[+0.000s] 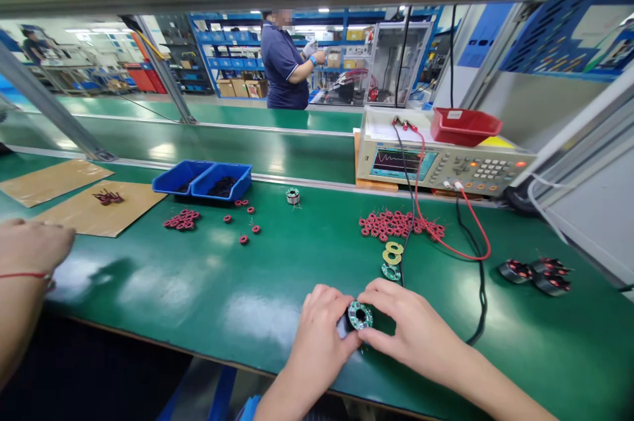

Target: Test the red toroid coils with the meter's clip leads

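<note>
Near the table's front edge, a small round green circuit board [367,323] with a hole in its middle lies between my hands. It seems to sit on a dark part whose underside is hidden. The fingers of my left hand [319,328] press on its left side, thumb at the lower rim. From the right, my right hand [413,325] pinches the same board with thumb and forefinger. Just beyond my fingers lie another green ring board [391,271] and yellow rings [394,253]. Behind those is a pile of red-wound ring cores [389,225].
A test instrument [446,173] with red and black leads carries a red bin [465,127]. Dark stators [537,273] lie right. Blue bins [218,176], more red cores [182,219] and brown sheets [129,206] are left. A co-worker's hand [34,252] reaches in there.
</note>
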`<state>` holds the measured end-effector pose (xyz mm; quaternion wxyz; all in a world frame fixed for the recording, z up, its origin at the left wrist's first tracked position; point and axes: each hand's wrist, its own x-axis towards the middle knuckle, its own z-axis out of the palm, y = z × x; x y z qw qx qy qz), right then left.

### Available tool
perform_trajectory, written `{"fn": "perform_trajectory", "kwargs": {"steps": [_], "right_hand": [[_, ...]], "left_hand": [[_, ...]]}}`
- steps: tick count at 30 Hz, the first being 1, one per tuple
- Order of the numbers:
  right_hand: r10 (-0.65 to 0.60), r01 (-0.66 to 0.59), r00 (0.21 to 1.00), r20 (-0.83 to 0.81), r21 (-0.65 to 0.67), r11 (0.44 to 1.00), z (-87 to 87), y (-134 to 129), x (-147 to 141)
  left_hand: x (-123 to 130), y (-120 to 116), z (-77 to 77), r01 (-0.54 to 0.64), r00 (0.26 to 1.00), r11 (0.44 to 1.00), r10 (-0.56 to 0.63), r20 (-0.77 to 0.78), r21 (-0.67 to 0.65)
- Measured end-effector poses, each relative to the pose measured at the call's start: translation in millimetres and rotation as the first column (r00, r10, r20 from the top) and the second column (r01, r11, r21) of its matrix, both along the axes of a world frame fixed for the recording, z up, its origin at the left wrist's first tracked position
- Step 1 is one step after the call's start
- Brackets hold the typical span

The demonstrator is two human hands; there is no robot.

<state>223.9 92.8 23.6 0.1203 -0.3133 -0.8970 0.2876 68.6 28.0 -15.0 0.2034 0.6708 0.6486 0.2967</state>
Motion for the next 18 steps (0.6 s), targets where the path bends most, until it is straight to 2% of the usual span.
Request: {"fn": "perform_trajectory", "kwargs": {"steps": [18], "right_hand": [[-0.013, 0.012, 1.0, 0.026, 0.036, 0.999, 0.4, -0.2, 1.5]], "left_hand": [[-0.8, 1.0, 0.7, 0.024, 1.0, 1.0, -0.024, 0.018, 0.001]]}}
